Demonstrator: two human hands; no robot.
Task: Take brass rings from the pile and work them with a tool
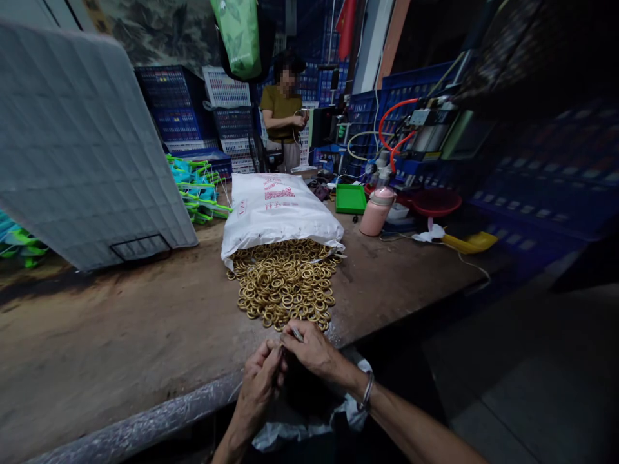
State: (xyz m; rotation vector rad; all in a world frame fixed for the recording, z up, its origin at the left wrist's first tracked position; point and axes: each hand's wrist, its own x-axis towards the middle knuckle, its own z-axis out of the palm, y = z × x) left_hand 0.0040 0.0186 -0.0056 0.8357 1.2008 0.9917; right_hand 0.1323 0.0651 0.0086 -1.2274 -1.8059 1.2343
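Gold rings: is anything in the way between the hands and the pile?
No, nothing visible. The right hand is at the near edge of the gold rings spilling from the white sack, and the left hand is right beside it.

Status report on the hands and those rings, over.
Right hand pinches a small grey piece at the table edge. Left hand curled against it, contents hidden. Ring pile just ahead, spilling from white sack; nothing between.

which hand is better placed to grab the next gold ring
Likely right: the right hand sits at the near edge of the pile of gold metal rings; the left hand lies farther back.
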